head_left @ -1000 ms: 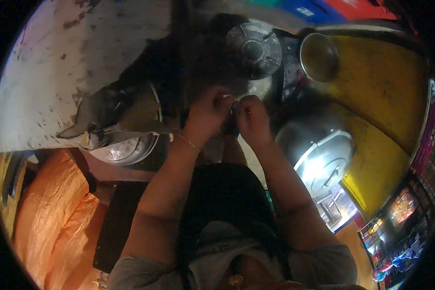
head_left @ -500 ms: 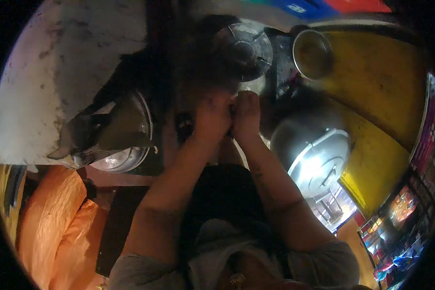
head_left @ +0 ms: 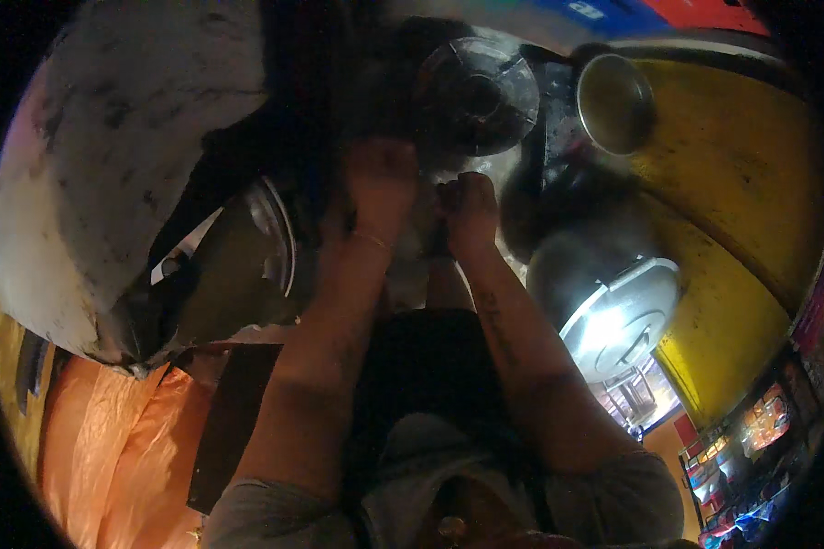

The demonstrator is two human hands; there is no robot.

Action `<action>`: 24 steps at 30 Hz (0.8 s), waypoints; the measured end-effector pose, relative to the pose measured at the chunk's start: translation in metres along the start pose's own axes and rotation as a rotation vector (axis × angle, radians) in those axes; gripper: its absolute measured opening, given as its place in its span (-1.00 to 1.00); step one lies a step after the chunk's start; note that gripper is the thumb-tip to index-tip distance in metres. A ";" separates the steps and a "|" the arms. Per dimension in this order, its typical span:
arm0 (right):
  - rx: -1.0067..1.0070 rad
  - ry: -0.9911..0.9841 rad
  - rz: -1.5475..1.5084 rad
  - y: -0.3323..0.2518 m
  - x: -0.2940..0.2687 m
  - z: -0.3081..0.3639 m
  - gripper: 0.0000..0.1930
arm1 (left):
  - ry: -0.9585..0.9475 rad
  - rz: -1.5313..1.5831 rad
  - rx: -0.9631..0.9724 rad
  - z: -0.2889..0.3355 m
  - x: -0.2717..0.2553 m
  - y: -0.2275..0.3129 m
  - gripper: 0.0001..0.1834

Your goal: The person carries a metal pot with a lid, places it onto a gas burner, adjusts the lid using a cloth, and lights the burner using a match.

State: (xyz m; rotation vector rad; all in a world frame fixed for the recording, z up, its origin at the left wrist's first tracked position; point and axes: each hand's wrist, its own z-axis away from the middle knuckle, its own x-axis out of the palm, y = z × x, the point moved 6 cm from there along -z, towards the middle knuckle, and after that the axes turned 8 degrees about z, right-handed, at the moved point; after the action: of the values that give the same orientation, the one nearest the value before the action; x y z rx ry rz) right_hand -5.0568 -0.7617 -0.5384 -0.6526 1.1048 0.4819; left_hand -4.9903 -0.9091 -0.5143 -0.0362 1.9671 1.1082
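The burner point(head_left: 479, 96) is grey, the pot point(head_left: 613, 316) silvery, the sheeting point(head_left: 114, 448) orange.

Burner point(head_left: 478, 96) ahead; bowl point(head_left: 615, 106) right of burner; lidded pot point(head_left: 621, 322) nearer, on right; sheeting point(head_left: 110, 439) at near left

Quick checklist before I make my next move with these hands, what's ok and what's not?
1. Hands apart: ok, a gap shows between the left hand and the right hand.
2. Right hand's contents: cannot tell, its fingers are curled in shadow.
3. Light at the hands: not ok, the area is dim.
4. Burner lit or off: cannot tell, its middle is dark.
5. Right hand clear of the shiny metal pot: ok, they appear apart.
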 end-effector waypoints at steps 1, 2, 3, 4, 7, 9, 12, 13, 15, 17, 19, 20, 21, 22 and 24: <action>0.052 0.063 -0.133 0.016 0.007 0.001 -0.75 | -0.072 0.160 -0.129 0.004 0.013 0.015 -0.83; 0.078 0.096 -0.205 0.021 0.010 -0.001 -0.76 | -0.143 0.301 -0.253 0.007 0.018 0.026 -0.83; 0.092 0.130 -0.287 0.019 0.011 -0.004 -0.76 | -0.142 0.296 -0.251 0.009 0.017 0.033 -0.83; 0.062 0.157 -0.171 0.014 0.011 -0.007 -0.75 | -0.196 0.271 -0.293 0.011 0.021 0.036 -0.85; 0.079 0.112 -0.153 -0.002 -0.002 -0.012 -0.72 | -0.240 0.217 -0.316 0.009 0.006 0.042 -0.88; 0.149 0.067 -0.210 0.012 -0.007 -0.017 -0.70 | -0.233 0.237 -0.277 -0.012 -0.005 0.070 -0.89; 0.108 0.071 -0.069 0.031 0.001 -0.013 -0.69 | -0.026 0.520 -0.125 -0.019 -0.017 0.091 -0.89; 0.073 0.081 -0.081 0.016 -0.006 -0.012 -0.68 | -0.158 0.262 -0.091 0.004 0.008 0.064 -0.88; 0.016 0.114 -0.105 -0.008 -0.021 -0.017 -0.67 | -0.262 -0.016 -0.047 0.036 0.036 -0.007 -0.87; 0.003 0.050 -0.027 -0.020 -0.025 -0.008 -0.61 | -0.505 -0.087 -0.223 0.057 0.034 -0.068 -0.77; -0.057 -0.167 0.088 -0.015 -0.013 -0.001 -0.59 | -0.329 0.055 -0.384 0.056 0.031 -0.069 -0.78; -0.073 -0.261 0.161 0.004 0.004 0.000 -0.59 | -0.055 0.224 -0.469 0.038 0.028 -0.055 -0.80; -0.109 -0.353 0.213 0.013 0.024 0.000 -0.58 | -0.058 0.226 -0.467 0.025 0.028 -0.049 -0.80; 0.004 -0.109 -0.070 0.046 0.049 0.006 -0.61 | -0.132 0.277 -0.488 0.011 0.041 -0.037 -0.78; 0.074 0.103 -0.421 0.040 0.069 0.003 -0.65 | -0.188 0.239 -0.531 0.008 0.030 -0.066 -0.76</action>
State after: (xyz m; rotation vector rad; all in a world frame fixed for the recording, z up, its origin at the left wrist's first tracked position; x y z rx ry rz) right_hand -5.0549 -0.7282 -0.6107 -0.8271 1.0406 0.0461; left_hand -4.9776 -0.9323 -0.5822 0.0204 1.4938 1.7023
